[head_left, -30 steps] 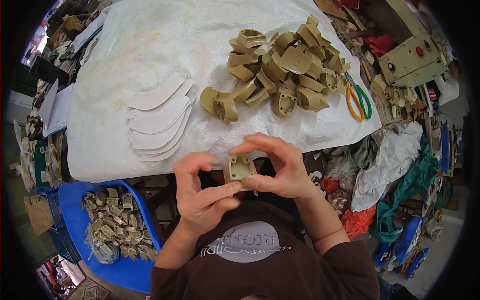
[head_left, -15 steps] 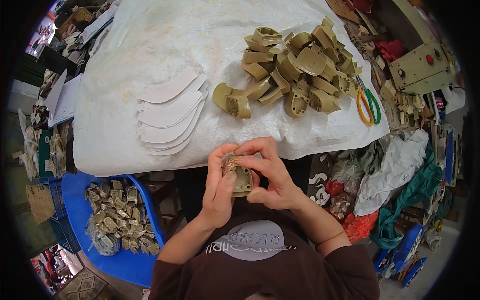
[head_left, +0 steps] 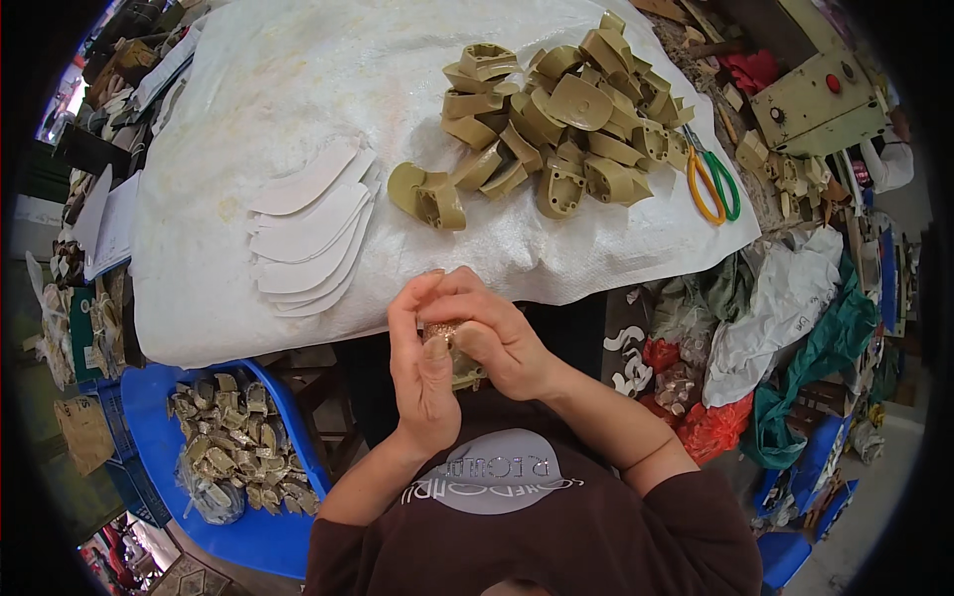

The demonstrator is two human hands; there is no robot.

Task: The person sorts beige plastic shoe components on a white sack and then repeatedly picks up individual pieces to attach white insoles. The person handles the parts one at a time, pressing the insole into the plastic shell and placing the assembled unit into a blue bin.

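Observation:
In front of my chest, just off the table's near edge, I hold an olive-coloured shoe heel (head_left: 465, 376) between both hands. Glittery copper-toned material (head_left: 440, 330) covers its upper part. My left hand (head_left: 422, 392) is closed on one side, thumb pressed against it. From the other side my right hand (head_left: 507, 348) wraps over the top, its thumb on the glittery part. The fingers hide most of the heel. Beyond my hands lie a fanned stack of white curved pieces (head_left: 308, 228) and a heap of bare olive heels (head_left: 566, 119).
A white woven sheet (head_left: 219, 119) covers the table. Scissors (head_left: 711, 189) with orange and green handles lie right of the heap. A blue tub (head_left: 149, 427) at lower left contains several glittery heels. Plastic bags (head_left: 780, 318) crowd the right, below a control box (head_left: 820, 104).
My right hand has closed further over the heel, hiding more of it, and its thumb now presses the glittery part. The whole view has shifted slightly.

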